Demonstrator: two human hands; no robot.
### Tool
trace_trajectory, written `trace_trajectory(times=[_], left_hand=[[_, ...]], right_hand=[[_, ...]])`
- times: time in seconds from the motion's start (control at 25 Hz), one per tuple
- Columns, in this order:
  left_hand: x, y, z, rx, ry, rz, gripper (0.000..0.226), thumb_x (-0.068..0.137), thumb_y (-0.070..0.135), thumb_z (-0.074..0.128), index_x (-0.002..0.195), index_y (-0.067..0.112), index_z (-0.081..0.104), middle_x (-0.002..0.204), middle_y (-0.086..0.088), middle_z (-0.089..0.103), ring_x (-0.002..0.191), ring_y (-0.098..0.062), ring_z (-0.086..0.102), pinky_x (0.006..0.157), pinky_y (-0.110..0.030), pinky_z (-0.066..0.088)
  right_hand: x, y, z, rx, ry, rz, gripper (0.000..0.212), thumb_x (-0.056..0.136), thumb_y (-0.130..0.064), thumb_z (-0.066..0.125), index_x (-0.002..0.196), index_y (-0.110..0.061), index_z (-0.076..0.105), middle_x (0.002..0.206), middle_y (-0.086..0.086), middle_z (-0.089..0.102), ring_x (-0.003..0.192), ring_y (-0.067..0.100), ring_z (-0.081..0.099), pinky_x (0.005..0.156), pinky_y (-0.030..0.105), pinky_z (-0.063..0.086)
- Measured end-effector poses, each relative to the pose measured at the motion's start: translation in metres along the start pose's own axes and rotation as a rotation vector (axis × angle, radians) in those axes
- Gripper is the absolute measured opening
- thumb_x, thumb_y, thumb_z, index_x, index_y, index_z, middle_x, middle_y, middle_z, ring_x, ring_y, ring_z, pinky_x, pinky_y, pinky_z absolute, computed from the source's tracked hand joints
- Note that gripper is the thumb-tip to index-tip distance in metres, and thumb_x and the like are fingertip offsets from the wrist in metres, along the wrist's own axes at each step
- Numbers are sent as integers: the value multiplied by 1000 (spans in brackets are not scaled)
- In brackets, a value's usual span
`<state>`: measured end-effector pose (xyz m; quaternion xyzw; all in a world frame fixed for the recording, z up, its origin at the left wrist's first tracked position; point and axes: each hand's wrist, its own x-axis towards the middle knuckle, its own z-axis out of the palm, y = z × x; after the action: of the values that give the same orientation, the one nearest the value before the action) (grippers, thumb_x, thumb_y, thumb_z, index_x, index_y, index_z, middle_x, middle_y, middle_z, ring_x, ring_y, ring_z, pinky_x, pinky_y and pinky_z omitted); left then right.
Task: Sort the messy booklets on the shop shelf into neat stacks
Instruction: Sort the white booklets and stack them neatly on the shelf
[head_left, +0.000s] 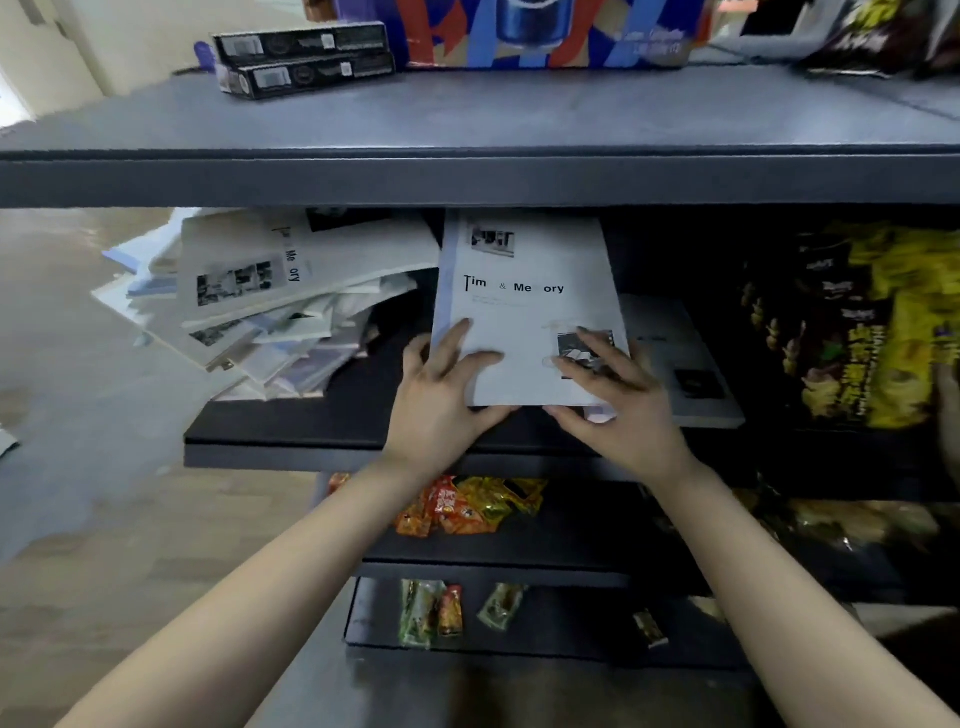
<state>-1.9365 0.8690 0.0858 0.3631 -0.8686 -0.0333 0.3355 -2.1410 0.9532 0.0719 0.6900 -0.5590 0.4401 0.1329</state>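
Far left on the dark grey middle shelf board (291, 431): a slumped heap of white paper booklets (270, 301), fanned and crooked, spilling past the board's left end. Above the heap, on the grey upper shelf (519, 119), two long black cartons (301, 57), stacked.

Just right of the heap, the left hand (441, 384), fingers spread over the near left corner of a white booklet titled in black (524, 291), thumb tucked at its near edge, pinching it. Below that hand, on a lower board, orange and yellow wrapped snacks (467, 501).

The titled booklet itself mid-board, roughly square to the shelf, apart from the heap, far end reaching under the upper shelf. On its near right corner, the right hand (618, 395), fingers fanned across a small dark photo on the cover, thumb hooked at the near edge, likewise gripping.

Beneath, poking out to the right, a second pale booklet with a black patch (685, 364). Further right, crinkly yellow and black snack bags (872, 322).
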Motion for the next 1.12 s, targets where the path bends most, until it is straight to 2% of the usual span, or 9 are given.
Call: trace_trajectory(times=[0.08,0.16,0.28,0.44,0.6,0.68,0.8,0.96,1.12], left_hand=[[6,23,20,-57,-35,31,53,72,57,57,107,19,68,134,-9,53,112,-44,50,92,-50,45],[11,42,42,-113,-109,43,50,73,54,64,106,18,69,134,-9,52,113,-37,52,96,-50,44],[14,61,75,-169,-316,15,53,71,47,75,115,20,64,144,-6,41,123,-29,46,104,-47,34],[10,85,117,-42,-554,53,64,81,50,65,136,27,44,153,0,24,130,-39,30,107,-43,31],[17,95,133,-6,-526,105,60,84,48,62,135,20,48,150,-8,33,133,-47,26,102,-52,39],[23,99,139,3,-500,137,55,87,44,60,132,14,51,145,-15,40,132,-49,30,102,-55,38],[30,106,146,53,-531,112,51,96,42,45,139,15,42,151,-17,29,138,-45,19,112,-49,21],[40,108,146,51,-544,64,49,101,34,36,143,10,32,155,-15,16,141,-40,5,116,-48,10],[48,103,150,53,-574,22,49,99,34,38,142,11,32,155,-17,14,143,-40,3,117,-47,0]], right_hand=[[-16,16,-20,-30,-6,62,38,76,-38,69,106,-14,72,128,13,56,119,9,49,98,49,41],[-32,30,-37,-70,-37,104,39,77,-39,66,108,-16,71,130,9,55,124,9,44,98,54,39],[-60,54,-54,-85,-113,218,43,78,-45,61,111,-19,69,131,-3,51,126,1,40,103,42,38],[-94,90,-65,-162,-374,395,54,74,-56,56,120,-29,62,134,-2,51,128,26,45,108,40,33],[-92,108,-71,-286,-440,494,45,79,-41,67,123,-37,59,141,0,47,130,34,38,106,54,31],[-82,119,-73,-259,-438,528,46,80,-27,71,123,-34,59,141,3,46,131,32,38,108,48,31],[-69,136,-73,-117,-466,563,45,80,-14,70,122,-26,61,144,5,43,134,29,34,111,34,30],[-59,145,-65,-110,-476,529,43,83,-14,67,123,-28,61,146,2,40,137,28,30,114,35,27],[-56,150,-61,-107,-490,583,42,86,-23,64,124,-39,57,146,-7,38,137,25,24,113,34,27]])
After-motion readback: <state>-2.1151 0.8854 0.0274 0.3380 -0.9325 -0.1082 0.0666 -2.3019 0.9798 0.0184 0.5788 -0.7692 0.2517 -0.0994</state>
